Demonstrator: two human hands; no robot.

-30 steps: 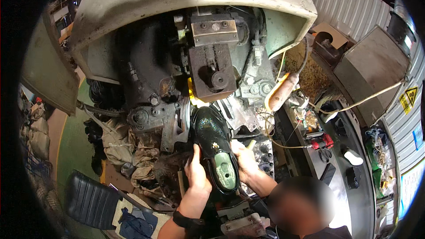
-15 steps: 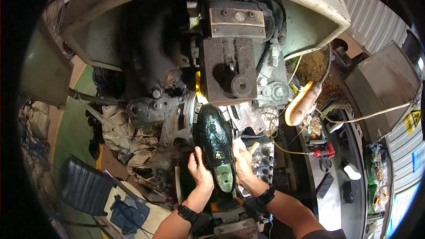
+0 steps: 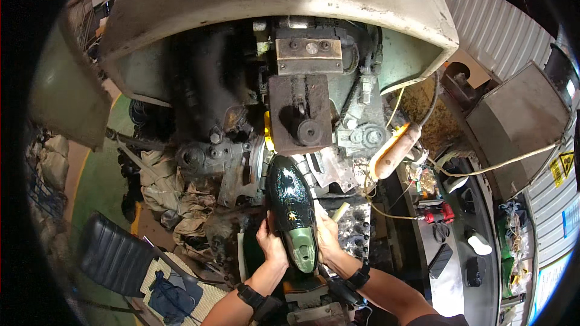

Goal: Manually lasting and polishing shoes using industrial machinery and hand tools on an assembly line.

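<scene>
A glossy black shoe upper [image 3: 289, 188] sits stretched over a green shoe last [image 3: 302, 249], its toe pointing away from me into the machine. My left hand [image 3: 271, 242] is closed round the left side near the heel. On the opposite side, my right hand [image 3: 327, 235] grips the upper, its fingertips partly hidden beneath. The toe rests close under the dark machine head block [image 3: 300, 111], between the metal plates; whether it touches them I cannot tell.
A curved pale hood [image 3: 278, 0] arches over the machine. To the right hang a lit work lamp [image 3: 396, 152] and its cord. A red power tool [image 3: 436, 212] and a phone [image 3: 440, 261] lie on the bench. A black chair [image 3: 115, 253] stands at left, beside crumpled cloth [image 3: 160, 184].
The whole view has shifted, with more of the hood showing and the machine lower in the picture. Both hands still hold the shoe upper near the machine.
</scene>
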